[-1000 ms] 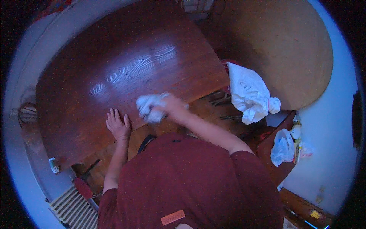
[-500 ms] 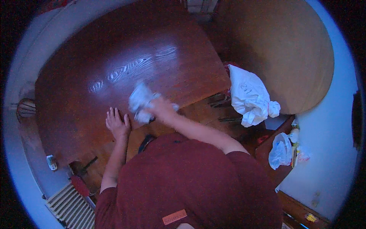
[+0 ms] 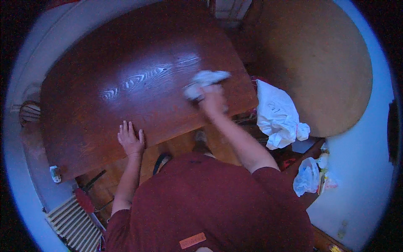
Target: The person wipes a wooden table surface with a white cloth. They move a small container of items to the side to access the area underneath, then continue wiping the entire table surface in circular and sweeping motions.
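A dark reddish-brown wooden table (image 3: 105, 122) stretches out in front of me, light glaring on its grain. My right hand (image 3: 213, 100) presses a white cloth (image 3: 208, 79) against the tabletop near its right end; hand and cloth are smeared by motion, and the fingers are partly hidden in the fabric. At the table's near edge, my left hand (image 3: 131, 140) lies flat, palm down, fingers spread, holding nothing.
Right of the table sits a tied white sack (image 3: 277, 111), before a large round brown board (image 3: 327, 63). A pale plastic bag (image 3: 307, 178) lies at the lower right. A small white object (image 3: 55, 174) is by the left corner, above a ribbed radiator (image 3: 73, 224).
My right hand has slid the white cloth across the tabletop, to the right and farther from me. My left hand stays flat in the same place on the table.
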`<state>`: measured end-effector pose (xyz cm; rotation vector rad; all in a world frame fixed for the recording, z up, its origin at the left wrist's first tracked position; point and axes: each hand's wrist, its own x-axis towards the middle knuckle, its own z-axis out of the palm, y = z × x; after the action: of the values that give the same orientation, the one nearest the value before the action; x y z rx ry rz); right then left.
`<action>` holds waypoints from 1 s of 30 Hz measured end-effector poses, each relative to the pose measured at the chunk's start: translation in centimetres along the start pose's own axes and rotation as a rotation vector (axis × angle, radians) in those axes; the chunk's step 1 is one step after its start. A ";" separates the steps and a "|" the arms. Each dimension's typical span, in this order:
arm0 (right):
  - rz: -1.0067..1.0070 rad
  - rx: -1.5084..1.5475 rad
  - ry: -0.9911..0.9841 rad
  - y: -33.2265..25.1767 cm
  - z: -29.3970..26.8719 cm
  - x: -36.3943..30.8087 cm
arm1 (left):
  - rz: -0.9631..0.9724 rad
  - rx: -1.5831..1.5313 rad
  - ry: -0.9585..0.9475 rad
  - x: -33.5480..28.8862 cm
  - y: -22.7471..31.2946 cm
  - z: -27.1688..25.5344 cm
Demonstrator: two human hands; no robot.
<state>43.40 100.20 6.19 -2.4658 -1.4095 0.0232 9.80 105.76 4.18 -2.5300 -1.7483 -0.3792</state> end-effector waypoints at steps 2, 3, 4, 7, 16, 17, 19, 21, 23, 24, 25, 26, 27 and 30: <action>0.183 0.598 -0.403 -8.2 -0.1 -1.6 | 0.004 -0.002 -0.006 0.0 -0.2 0.2; -0.236 0.433 -0.382 -10.0 1.3 -3.3 | 0.014 -0.005 -0.010 0.2 0.0 0.2; -0.658 0.252 -0.350 -10.9 1.6 -4.0 | 0.016 -0.004 -0.010 0.2 0.0 0.1; -0.275 0.496 -0.513 -9.2 0.2 -1.9 | 0.008 -0.010 0.010 0.1 -0.2 -0.2; 0.185 -0.146 0.002 12.0 -4.0 4.9 | 0.010 -0.032 0.020 0.1 0.6 -0.4; 0.025 -0.082 0.111 9.6 -1.1 4.3 | 0.014 -0.022 0.018 0.1 0.4 -0.3; 0.261 0.342 -0.129 -1.8 -0.1 2.6 | 0.004 -0.025 0.024 -0.1 0.0 -0.2; -0.004 0.483 -0.424 -9.1 1.9 -1.0 | 0.021 -0.023 0.001 0.1 -0.1 0.1; -0.623 0.306 -0.641 -12.4 2.5 -3.7 | 0.026 -0.004 -0.037 0.2 -0.2 0.2; -0.910 0.210 -0.663 -12.8 -1.0 -3.3 | 0.007 -0.009 -0.028 -0.1 -0.5 0.2; -0.415 0.403 -0.758 -13.0 -1.3 -2.4 | 0.000 -0.019 -0.015 -0.1 -0.3 0.1; -0.239 0.517 -0.507 -10.6 0.1 -1.5 | -0.008 -0.028 -0.002 -0.1 -0.1 -0.2; -0.143 0.505 -0.391 -6.3 1.1 0.9 | -0.012 -0.036 -0.035 0.1 0.3 -0.5; 0.205 0.238 -0.153 4.2 -4.2 5.5 | -0.015 -0.024 -0.041 0.1 0.7 -0.9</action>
<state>50.46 101.83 9.87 -2.4366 -1.1284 0.4076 10.33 105.43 5.10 -2.5604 -1.7879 -0.3535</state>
